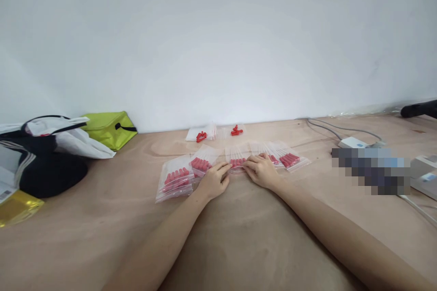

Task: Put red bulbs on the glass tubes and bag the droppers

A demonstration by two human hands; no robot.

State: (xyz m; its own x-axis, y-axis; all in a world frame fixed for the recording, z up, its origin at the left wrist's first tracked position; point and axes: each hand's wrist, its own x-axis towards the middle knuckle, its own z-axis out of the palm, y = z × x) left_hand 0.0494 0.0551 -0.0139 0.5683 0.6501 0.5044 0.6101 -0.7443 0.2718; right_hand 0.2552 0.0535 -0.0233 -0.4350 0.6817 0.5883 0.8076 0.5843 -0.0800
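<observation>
My left hand (pixel 214 180) and my right hand (pixel 262 170) both pinch the near edge of a clear zip bag (pixel 237 163), one at each side. Inside this bag lie several red-ended sticks, their thin pale shafts pointing toward the wall. Left of it are two similar filled zip bags, one nearer me (pixel 175 181) and one partly behind my left hand (pixel 200 163). On the right, another filled zip bag (pixel 289 160) lies flat, and one more is partly covered by my right hand. Farther back, loose red pieces (pixel 201 136) rest on flat clear bags (pixel 191 133).
A second little heap of red pieces (pixel 236 130) sits near the wall. At left are a green bag (pixel 111 129), a dark cap (pixel 51 170) and a yellow packet (pixel 20 207). A white power strip (pixel 353 142) with grey cables and a blurred-out object (pixel 372 170) are at right.
</observation>
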